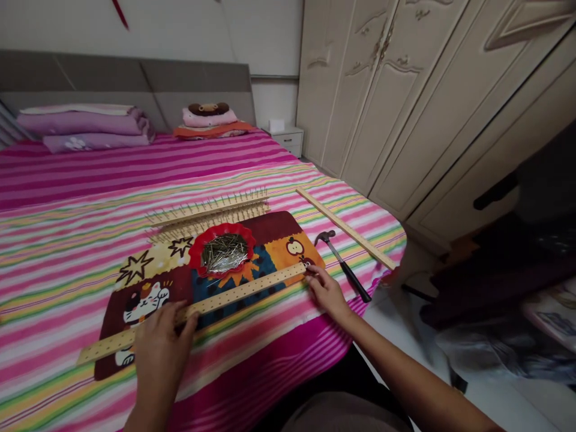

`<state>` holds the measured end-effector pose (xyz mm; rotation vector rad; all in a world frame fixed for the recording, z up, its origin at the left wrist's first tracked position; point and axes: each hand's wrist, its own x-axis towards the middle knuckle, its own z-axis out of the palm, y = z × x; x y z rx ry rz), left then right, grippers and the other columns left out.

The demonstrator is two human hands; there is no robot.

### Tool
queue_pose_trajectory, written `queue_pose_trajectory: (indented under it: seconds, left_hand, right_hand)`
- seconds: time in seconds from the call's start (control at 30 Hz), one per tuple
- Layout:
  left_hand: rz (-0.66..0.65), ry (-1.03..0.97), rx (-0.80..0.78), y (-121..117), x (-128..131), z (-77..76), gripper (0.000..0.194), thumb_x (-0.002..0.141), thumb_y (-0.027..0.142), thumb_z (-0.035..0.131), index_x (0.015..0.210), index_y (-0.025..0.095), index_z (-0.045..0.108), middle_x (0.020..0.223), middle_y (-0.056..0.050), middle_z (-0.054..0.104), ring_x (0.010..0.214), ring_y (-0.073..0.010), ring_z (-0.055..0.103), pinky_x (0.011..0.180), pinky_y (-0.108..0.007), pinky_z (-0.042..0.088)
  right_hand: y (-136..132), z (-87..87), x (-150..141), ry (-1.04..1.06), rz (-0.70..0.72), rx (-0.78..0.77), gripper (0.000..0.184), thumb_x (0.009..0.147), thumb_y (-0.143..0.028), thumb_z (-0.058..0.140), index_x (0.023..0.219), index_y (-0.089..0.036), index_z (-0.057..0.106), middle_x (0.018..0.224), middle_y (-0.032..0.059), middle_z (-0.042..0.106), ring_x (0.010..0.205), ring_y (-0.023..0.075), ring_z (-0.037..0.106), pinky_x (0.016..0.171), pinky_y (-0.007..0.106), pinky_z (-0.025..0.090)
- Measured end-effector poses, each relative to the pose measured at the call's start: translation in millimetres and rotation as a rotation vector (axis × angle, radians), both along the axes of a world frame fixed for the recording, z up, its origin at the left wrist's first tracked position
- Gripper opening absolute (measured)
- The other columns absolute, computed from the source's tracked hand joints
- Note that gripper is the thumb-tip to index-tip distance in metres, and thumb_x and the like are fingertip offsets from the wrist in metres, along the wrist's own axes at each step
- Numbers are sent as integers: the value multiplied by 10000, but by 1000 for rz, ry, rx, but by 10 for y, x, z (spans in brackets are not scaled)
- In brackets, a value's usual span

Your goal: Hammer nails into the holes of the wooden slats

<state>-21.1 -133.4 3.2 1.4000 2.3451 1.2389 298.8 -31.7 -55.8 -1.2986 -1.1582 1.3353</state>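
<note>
A long wooden strip [234, 293] with a row of small dots lies across a cartoon-printed mat [148, 282] on the striped bed. My left hand [159, 354] rests on the strip's left part, fingers curled over it. At the strip's right end, my right hand [326, 291] pinches the wood with its fingertips. Just behind the strip sits a red scalloped dish [198, 249] full of small metal nails [224, 252]. A black-handled hammer [344, 264] lies on the bed right of my right hand.
Two wooden strips studded with upright nails [211, 210] lie behind the dish. Another plain strip [346, 228] runs along the bed's right edge. Folded bedding [85, 126] sits at the headboard. A wardrobe [405, 90] stands to the right, with clutter on the floor.
</note>
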Motion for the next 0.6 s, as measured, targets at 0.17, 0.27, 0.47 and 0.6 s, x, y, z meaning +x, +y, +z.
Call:
queue_pose_trajectory:
  seconds: [0.17,0.27,0.47,0.6]
  left_hand:
    - [-149,-112,-27,168,-133,-217,272,484,323,767,747,267,724,878,-82,656,1023,-329,500,1044,-414,214]
    - [-144,-105,-39,137,-167,-313,257,486,362,755,730,284,734,864,-82,658,978,-329,503,1033,-435,225]
    - [-154,86,-77,28,-174,-341,313,584,462,657,827,276,722,916,-83,667,963,-315,531,986,-445,298]
    - [-205,318,-234,12,-227,-339,373,711,482,504,938,250,688,984,-88,677,969,-297,565,891,-431,391]
  right_hand:
    - [24,-4,-78,-44,-84,49,281,711,-376,625,966,-256,622,701,-16,595,525,131,478,453,243,377]
    - [57,-27,-113,-51,-94,54,260,730,-399,598,940,-249,626,617,-26,552,486,132,461,423,242,356]
    - [92,-44,-130,-71,-103,80,211,748,-399,585,865,-231,633,541,-48,499,464,123,443,426,232,346]
    - [90,-55,-155,-71,-121,112,218,747,-400,580,858,-220,632,541,-58,493,479,120,451,457,231,367]
